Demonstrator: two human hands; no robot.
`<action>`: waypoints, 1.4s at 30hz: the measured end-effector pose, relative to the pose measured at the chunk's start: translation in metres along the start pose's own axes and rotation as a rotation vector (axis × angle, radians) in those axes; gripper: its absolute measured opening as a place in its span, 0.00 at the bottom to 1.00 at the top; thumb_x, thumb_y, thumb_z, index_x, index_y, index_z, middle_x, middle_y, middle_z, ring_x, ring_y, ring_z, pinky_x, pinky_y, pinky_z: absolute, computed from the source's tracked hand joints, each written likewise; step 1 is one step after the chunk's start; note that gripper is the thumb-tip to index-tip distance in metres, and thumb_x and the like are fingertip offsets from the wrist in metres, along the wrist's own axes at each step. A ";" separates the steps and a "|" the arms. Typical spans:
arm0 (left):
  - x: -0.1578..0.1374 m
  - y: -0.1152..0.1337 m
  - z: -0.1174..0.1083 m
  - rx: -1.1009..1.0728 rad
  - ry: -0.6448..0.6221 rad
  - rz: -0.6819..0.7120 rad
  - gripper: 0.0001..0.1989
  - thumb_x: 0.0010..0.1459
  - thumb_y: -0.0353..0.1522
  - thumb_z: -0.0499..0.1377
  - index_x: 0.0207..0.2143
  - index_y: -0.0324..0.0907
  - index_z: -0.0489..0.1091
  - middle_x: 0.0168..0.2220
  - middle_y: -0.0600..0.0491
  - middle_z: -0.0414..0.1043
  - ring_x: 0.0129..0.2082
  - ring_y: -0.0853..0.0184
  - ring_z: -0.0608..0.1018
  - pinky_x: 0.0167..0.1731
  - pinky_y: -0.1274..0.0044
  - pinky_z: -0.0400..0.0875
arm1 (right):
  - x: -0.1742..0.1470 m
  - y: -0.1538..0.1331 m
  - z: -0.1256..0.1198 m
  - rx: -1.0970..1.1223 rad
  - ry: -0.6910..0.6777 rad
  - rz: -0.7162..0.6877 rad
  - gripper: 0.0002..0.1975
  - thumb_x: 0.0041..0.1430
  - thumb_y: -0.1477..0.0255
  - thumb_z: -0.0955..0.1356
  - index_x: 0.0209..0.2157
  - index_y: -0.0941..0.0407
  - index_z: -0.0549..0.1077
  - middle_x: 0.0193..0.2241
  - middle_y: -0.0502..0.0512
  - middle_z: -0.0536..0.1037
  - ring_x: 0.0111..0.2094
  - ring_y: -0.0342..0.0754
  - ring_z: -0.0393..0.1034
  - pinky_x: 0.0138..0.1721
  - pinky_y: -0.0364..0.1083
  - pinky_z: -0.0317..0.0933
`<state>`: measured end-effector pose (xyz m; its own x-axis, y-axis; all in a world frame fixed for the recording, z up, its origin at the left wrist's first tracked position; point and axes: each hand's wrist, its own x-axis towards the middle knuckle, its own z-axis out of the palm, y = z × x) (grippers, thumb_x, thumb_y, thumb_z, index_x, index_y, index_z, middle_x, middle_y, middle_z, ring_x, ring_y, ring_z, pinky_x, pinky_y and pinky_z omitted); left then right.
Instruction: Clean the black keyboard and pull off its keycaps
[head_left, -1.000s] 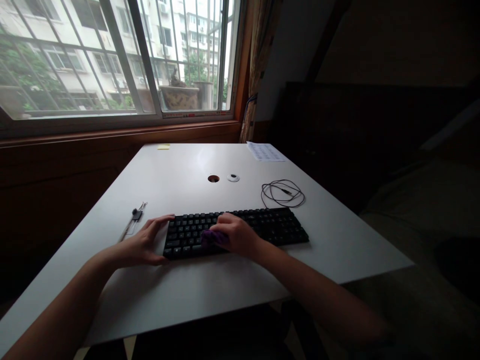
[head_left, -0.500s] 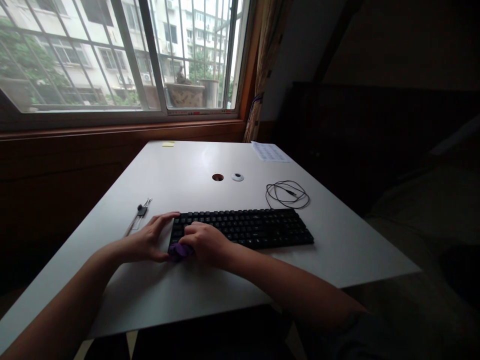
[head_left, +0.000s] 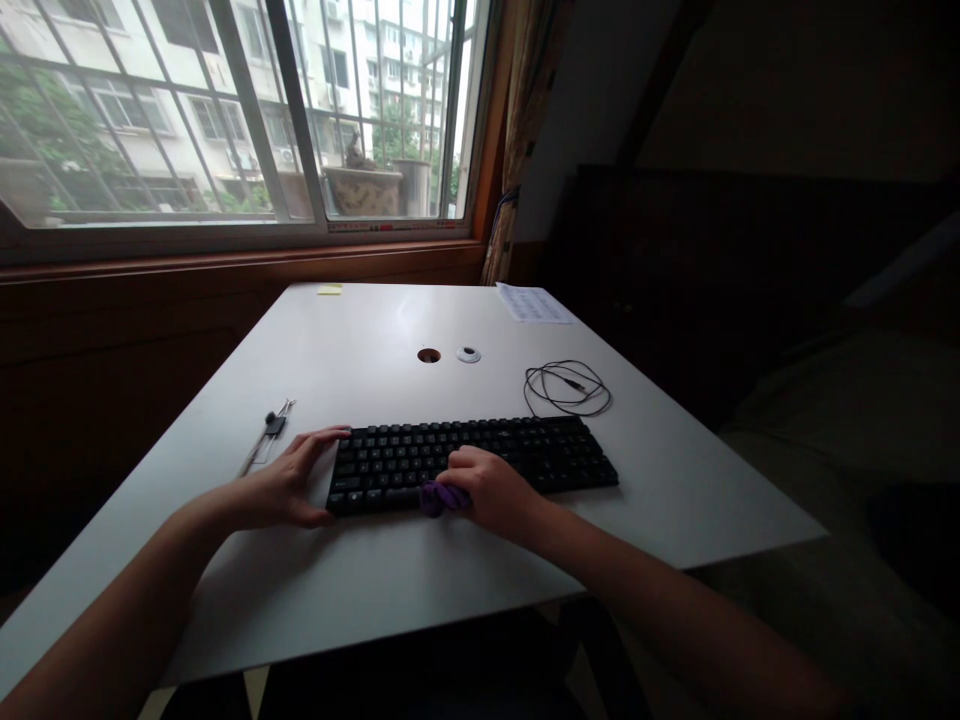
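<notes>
A black keyboard (head_left: 390,464) lies flat on the white desk. My left hand (head_left: 283,484) braces its left end, fingers at the far corner and thumb at the near corner, with a gap between palm and keys. Bunched in the closed fingers of my right hand (head_left: 495,490) is a purple cloth (head_left: 441,497). The cloth rests over the front edge of the keyboard near its middle, and my right hand covers some keys there.
The keyboard's cable (head_left: 570,388) is coiled behind its right part. A binder clip (head_left: 275,426) with something thin lies left of my left hand. Farther back are a cable hole (head_left: 429,356), its round cover (head_left: 469,355), a printed sheet (head_left: 534,304) and yellow sticky notes (head_left: 330,289).
My right hand has slid the purple cloth rightward along the keyboard's front, from the left corner to near the middle. My left hand stays at the left end.
</notes>
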<state>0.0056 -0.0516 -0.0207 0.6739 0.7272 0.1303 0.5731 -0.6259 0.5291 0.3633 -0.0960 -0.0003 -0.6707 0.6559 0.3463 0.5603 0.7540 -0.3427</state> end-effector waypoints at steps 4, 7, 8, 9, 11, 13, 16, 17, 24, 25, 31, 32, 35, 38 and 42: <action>0.000 0.000 -0.001 0.002 -0.004 0.006 0.51 0.47 0.35 0.70 0.67 0.51 0.44 0.66 0.42 0.49 0.65 0.47 0.59 0.62 0.55 0.58 | -0.024 0.007 -0.016 0.000 0.018 0.068 0.08 0.53 0.80 0.70 0.34 0.55 0.77 0.30 0.52 0.72 0.33 0.47 0.65 0.34 0.44 0.58; 0.000 0.001 -0.001 0.009 -0.013 0.007 0.51 0.47 0.35 0.70 0.67 0.52 0.43 0.66 0.42 0.49 0.65 0.46 0.59 0.62 0.54 0.58 | -0.040 0.012 -0.024 0.007 0.018 0.094 0.06 0.55 0.78 0.71 0.36 0.55 0.77 0.29 0.52 0.73 0.34 0.48 0.66 0.35 0.45 0.59; 0.000 0.001 -0.001 0.012 -0.015 0.006 0.51 0.47 0.34 0.70 0.67 0.52 0.43 0.67 0.42 0.48 0.65 0.46 0.58 0.62 0.54 0.58 | -0.045 0.013 -0.026 0.006 0.019 0.103 0.06 0.55 0.77 0.71 0.36 0.55 0.77 0.29 0.53 0.73 0.34 0.48 0.66 0.35 0.45 0.59; 0.000 0.001 -0.001 0.017 -0.018 0.002 0.51 0.47 0.34 0.70 0.67 0.52 0.43 0.67 0.42 0.48 0.65 0.46 0.58 0.63 0.54 0.58 | -0.050 0.015 -0.028 0.006 0.024 0.114 0.06 0.55 0.76 0.71 0.36 0.55 0.77 0.30 0.53 0.73 0.34 0.48 0.66 0.35 0.45 0.59; 0.000 0.001 0.000 0.024 -0.018 -0.008 0.51 0.47 0.34 0.69 0.67 0.52 0.44 0.67 0.43 0.48 0.65 0.47 0.58 0.63 0.55 0.58 | -0.059 0.019 -0.031 0.019 0.034 0.150 0.06 0.56 0.76 0.71 0.37 0.56 0.78 0.30 0.53 0.73 0.34 0.48 0.67 0.35 0.45 0.60; 0.000 -0.001 0.001 0.026 -0.013 -0.011 0.50 0.47 0.35 0.70 0.67 0.52 0.44 0.67 0.43 0.48 0.65 0.47 0.58 0.63 0.55 0.58 | -0.069 0.024 -0.035 0.043 0.055 0.201 0.06 0.56 0.75 0.71 0.37 0.55 0.78 0.30 0.53 0.73 0.33 0.47 0.68 0.34 0.44 0.61; -0.001 -0.005 0.002 0.020 -0.003 0.000 0.51 0.46 0.36 0.70 0.66 0.52 0.45 0.66 0.42 0.49 0.64 0.46 0.59 0.62 0.55 0.59 | -0.084 0.033 -0.041 0.058 0.098 0.279 0.05 0.58 0.73 0.70 0.37 0.55 0.78 0.30 0.52 0.73 0.32 0.46 0.68 0.33 0.43 0.61; -0.001 -0.006 0.002 0.020 -0.003 0.002 0.51 0.46 0.36 0.70 0.66 0.52 0.45 0.66 0.42 0.49 0.64 0.45 0.59 0.62 0.55 0.59 | -0.089 0.036 -0.043 0.058 0.111 0.301 0.05 0.59 0.73 0.70 0.36 0.55 0.78 0.29 0.52 0.72 0.31 0.45 0.68 0.33 0.43 0.61; 0.000 -0.003 0.000 0.033 -0.031 -0.017 0.50 0.48 0.37 0.69 0.66 0.52 0.44 0.67 0.43 0.47 0.65 0.46 0.57 0.63 0.55 0.56 | -0.120 0.046 -0.061 0.029 0.138 0.483 0.08 0.61 0.70 0.68 0.28 0.56 0.75 0.27 0.51 0.71 0.29 0.45 0.68 0.30 0.42 0.60; 0.000 -0.002 0.000 0.035 -0.032 -0.015 0.50 0.48 0.37 0.69 0.66 0.52 0.44 0.67 0.43 0.47 0.65 0.47 0.57 0.63 0.55 0.56 | -0.124 0.047 -0.063 0.023 0.132 0.502 0.07 0.60 0.70 0.68 0.29 0.56 0.75 0.28 0.52 0.72 0.29 0.45 0.69 0.30 0.43 0.61; 0.000 -0.003 0.001 0.041 -0.020 -0.009 0.50 0.47 0.37 0.70 0.66 0.52 0.45 0.67 0.43 0.48 0.65 0.46 0.58 0.63 0.55 0.58 | -0.149 0.058 -0.076 -0.037 0.136 0.579 0.07 0.60 0.69 0.67 0.30 0.55 0.76 0.29 0.53 0.74 0.30 0.47 0.70 0.32 0.44 0.62; 0.000 -0.004 0.001 0.043 -0.022 -0.008 0.50 0.47 0.37 0.70 0.66 0.52 0.45 0.67 0.43 0.47 0.65 0.46 0.58 0.63 0.55 0.58 | -0.152 0.060 -0.078 -0.046 0.153 0.586 0.07 0.60 0.69 0.68 0.31 0.55 0.76 0.29 0.53 0.75 0.31 0.48 0.71 0.32 0.45 0.63; -0.001 -0.005 0.001 0.051 -0.024 -0.004 0.50 0.48 0.37 0.70 0.67 0.53 0.44 0.67 0.44 0.47 0.65 0.47 0.58 0.63 0.55 0.58 | -0.154 0.062 -0.081 -0.057 0.199 0.586 0.07 0.60 0.69 0.68 0.31 0.55 0.76 0.30 0.54 0.75 0.31 0.49 0.71 0.33 0.45 0.64; -0.001 -0.005 0.001 0.052 -0.022 -0.011 0.50 0.48 0.38 0.70 0.67 0.52 0.44 0.67 0.43 0.48 0.65 0.46 0.58 0.62 0.55 0.59 | -0.148 0.061 -0.080 -0.061 0.247 0.563 0.08 0.61 0.68 0.68 0.29 0.55 0.75 0.28 0.54 0.74 0.30 0.48 0.70 0.32 0.45 0.63; -0.001 -0.004 0.001 0.046 -0.023 -0.028 0.50 0.48 0.39 0.70 0.66 0.52 0.45 0.67 0.43 0.48 0.65 0.45 0.59 0.62 0.55 0.59 | -0.127 0.056 -0.074 -0.058 0.323 0.513 0.10 0.62 0.67 0.68 0.28 0.55 0.73 0.28 0.53 0.73 0.30 0.47 0.69 0.32 0.44 0.62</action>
<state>0.0030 -0.0504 -0.0234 0.6675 0.7383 0.0966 0.6123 -0.6181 0.4931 0.5157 -0.1346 0.0014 -0.1322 0.9070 0.3998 0.8046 0.3338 -0.4912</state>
